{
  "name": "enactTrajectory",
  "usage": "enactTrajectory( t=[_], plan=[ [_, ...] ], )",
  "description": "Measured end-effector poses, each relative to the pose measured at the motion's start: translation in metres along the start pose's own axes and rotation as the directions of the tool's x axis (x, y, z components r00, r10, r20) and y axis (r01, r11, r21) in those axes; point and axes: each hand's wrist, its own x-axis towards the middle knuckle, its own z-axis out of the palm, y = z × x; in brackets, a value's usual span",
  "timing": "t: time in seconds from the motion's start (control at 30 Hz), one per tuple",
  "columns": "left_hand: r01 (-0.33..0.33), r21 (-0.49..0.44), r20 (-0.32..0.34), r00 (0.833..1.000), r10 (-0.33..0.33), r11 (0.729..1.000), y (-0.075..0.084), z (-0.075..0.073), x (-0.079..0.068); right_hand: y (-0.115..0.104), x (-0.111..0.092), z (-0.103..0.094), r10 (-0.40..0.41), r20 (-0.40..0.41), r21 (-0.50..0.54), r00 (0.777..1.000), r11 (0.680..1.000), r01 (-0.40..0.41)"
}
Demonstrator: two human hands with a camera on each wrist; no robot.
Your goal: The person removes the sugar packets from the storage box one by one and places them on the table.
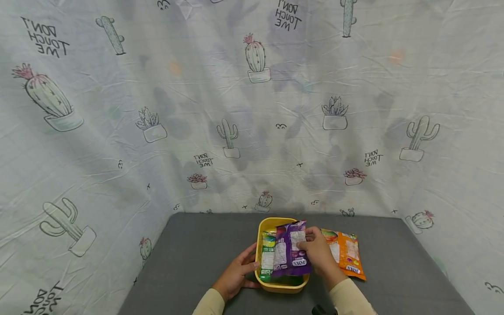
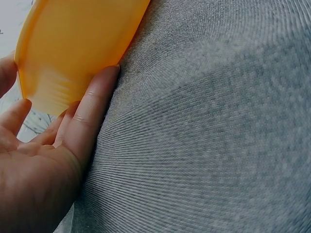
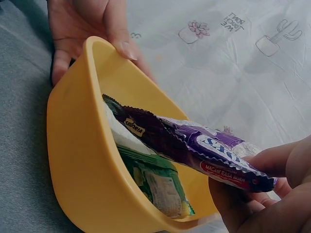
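A purple candy packet [image 1: 290, 249] marked FOX'S is pinched at its right edge by my right hand [image 1: 318, 253]. It slants over the yellow plastic basket [image 1: 257, 267], its far end inside the rim in the right wrist view. Under it, in the basket, lies a green packet [image 3: 158, 187], partly hidden. My left hand [image 1: 238, 271] rests against the basket's left side. In the left wrist view its extended fingers [image 2: 87, 114] touch the yellow outer wall, low by the table surface.
An orange packet [image 1: 351, 253] lies on the grey table [image 1: 201, 245] right of the basket, partly behind my right hand, with another packet's printed part [image 1: 330, 236] beside it. A pale cactus-print cloth [image 1: 283, 175] hangs behind and at both sides. A small black object [image 1: 320, 309] shows at the bottom edge.
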Motion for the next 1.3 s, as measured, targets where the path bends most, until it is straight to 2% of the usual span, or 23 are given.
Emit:
enactTrajectory(
  t=[0.7,1.03,1.3],
  plan=[
    [0.014,-0.005,-0.014,1.000,-0.014,1.000,0.001,0.001,-0.002,-0.002,0.001,-0.016,0.022,-0.040,0.045,0.999,0.999,-0.020],
    [0.010,-0.007,-0.009,1.000,-0.010,1.000,0.000,-0.001,0.000,-0.003,0.002,-0.027,0.025,-0.058,0.092,0.998,0.996,-0.019],
    [0.000,-0.011,-0.007,1.000,0.000,1.000,-0.003,-0.002,0.000,-0.004,0.002,-0.036,0.031,-0.049,0.174,0.998,0.984,-0.022]
  ],
)
